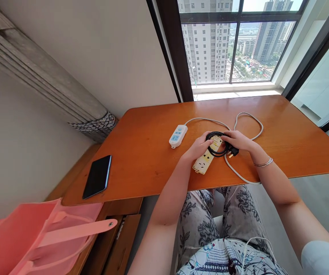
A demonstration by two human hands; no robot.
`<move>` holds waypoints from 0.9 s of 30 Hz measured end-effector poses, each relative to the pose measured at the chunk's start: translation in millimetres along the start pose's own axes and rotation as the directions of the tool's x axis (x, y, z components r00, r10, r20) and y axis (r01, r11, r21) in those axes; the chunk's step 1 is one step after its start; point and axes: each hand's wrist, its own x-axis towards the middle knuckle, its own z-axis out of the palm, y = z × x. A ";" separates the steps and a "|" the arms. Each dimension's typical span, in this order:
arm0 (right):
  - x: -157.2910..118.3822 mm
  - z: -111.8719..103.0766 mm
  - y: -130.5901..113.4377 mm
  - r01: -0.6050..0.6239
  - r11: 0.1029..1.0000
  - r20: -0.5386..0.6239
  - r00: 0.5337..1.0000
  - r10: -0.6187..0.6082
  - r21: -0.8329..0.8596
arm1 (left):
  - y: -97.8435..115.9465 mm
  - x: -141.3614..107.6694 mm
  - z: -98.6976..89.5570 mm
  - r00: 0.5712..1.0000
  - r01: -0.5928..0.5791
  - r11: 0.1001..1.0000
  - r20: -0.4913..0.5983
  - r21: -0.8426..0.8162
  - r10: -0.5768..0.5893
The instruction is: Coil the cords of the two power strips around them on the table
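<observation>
A coil of black power cord (216, 154) lies over the upper end of a cream power strip (203, 163) on the wooden table. My left hand (200, 146) has its fingers closed on the left side of the coil. On the other side, my right hand (237, 139) grips the coil's top right, its fingertips partly hidden. The cord's black plug (233, 151) hangs just below my right hand, prongs showing. A smaller white power strip (178, 136) with blue socket faces lies to the left, and its white cable (260, 131) loops behind and under my right hand.
A dark tablet (97, 176) rests near the left edge of the brown table (141, 152). Below that corner is a pink bag (38, 233) with straps, beside wooden drawers (124, 240). A window (235, 46) stands behind the table, with a tied grey curtain (67, 91) to the left.
</observation>
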 end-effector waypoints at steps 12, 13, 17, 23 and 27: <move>6.7 16.2 5.9 0.068 0.979 -0.161 0.982 -0.100 -0.193 | -3.3 1.8 1.2 0.979 -0.043 0.954 -0.177 0.298 0.099; 7.2 17.5 7.5 0.076 0.988 -0.166 0.981 -0.099 -0.135 | -2.9 1.6 0.7 0.982 -0.031 0.946 -0.169 0.322 0.090; 8.6 22.6 11.5 0.125 0.992 -0.167 0.979 -0.118 0.028 | -2.1 0.9 -2.0 0.982 -0.022 0.913 -0.164 0.408 0.098; 7.0 24.8 10.6 0.159 0.987 -0.182 0.972 -0.150 0.035 | -2.4 -0.2 -1.1 0.971 -0.045 0.906 -0.196 0.421 0.139; 7.6 25.0 10.3 0.104 0.986 -0.177 0.981 -0.080 0.131 | -0.3 -0.7 -0.1 0.970 -0.028 0.922 -0.213 0.386 0.118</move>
